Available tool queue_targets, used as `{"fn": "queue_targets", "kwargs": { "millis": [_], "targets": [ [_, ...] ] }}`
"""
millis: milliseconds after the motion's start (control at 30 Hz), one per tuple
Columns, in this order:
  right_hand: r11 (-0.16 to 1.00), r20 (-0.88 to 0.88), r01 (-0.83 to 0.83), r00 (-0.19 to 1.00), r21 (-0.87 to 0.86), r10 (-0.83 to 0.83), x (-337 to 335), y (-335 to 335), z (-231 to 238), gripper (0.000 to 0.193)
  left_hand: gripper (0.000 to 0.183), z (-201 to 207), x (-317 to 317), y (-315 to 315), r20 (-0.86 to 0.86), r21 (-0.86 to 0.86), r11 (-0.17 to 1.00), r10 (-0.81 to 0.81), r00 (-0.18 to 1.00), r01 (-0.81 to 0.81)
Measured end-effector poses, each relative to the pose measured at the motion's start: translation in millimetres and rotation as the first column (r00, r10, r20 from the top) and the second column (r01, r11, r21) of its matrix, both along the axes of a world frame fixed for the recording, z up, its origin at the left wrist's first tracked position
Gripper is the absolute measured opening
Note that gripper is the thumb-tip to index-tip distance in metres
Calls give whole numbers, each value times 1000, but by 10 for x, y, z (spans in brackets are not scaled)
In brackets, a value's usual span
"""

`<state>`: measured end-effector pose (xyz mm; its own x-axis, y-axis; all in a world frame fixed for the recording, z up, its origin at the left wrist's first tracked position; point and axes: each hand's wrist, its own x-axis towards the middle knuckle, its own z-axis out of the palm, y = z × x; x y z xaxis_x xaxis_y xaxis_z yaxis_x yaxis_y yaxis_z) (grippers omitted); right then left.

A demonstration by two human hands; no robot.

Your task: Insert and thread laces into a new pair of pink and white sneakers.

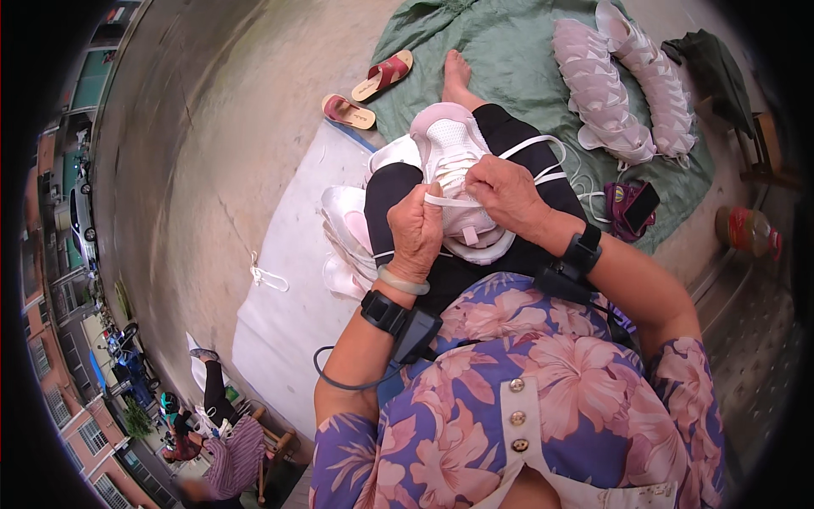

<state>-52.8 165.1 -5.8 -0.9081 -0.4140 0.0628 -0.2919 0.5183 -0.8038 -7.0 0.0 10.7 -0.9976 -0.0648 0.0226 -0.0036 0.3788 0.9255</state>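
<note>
A white and pink sneaker [449,140] rests across my lap, toe pointing away from me. Its white shoelace [455,202] stretches over the tongue between my two hands. My left hand [415,229] is closed in a fist round one part of the lace, left of the shoe's opening. Pinched fingers of my right hand [509,197] grip the lace close to the eyelets on the right side. A loose length of lace loops out to the right over my dark trouser leg. More white and pink shoes [348,225] lie beside my left thigh.
Two long stacks of pale shoe uppers [600,93] lie on a green cloth [517,42]. A phone [642,206] sits on a purple pouch at right, near a red-lidded jar [746,231]. Red slippers [383,75] stand ahead; a white sheet [284,212] spreads left. Another person [233,454] sits lower left.
</note>
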Motion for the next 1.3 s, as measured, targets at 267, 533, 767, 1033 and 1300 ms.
{"fn": "queue_targets", "kwargs": {
  "millis": [267,533,767,1033,1300],
  "targets": [
    [998,2,-64,998,-1,64,-93,-23,-2,7,29,-23,-21,-8,-95,-46,998,-44,995,40],
    [991,-204,-80,974,107,100,-43,19,-5,9,11,165,-97,100,-235,-446,887,-244,941,119],
    [994,-154,-69,985,84,81,-9,161,-13,7,22,67,-9,10,-173,-657,750,-252,952,79],
    [989,-274,33,962,141,7,27,3,-92,2,21,-95,29,48,-219,-633,774,-199,955,16],
    [982,-191,-5,981,189,42,48,-24,-82,2,20,-151,-11,38,-227,-602,796,-249,942,65]
  ]
}}
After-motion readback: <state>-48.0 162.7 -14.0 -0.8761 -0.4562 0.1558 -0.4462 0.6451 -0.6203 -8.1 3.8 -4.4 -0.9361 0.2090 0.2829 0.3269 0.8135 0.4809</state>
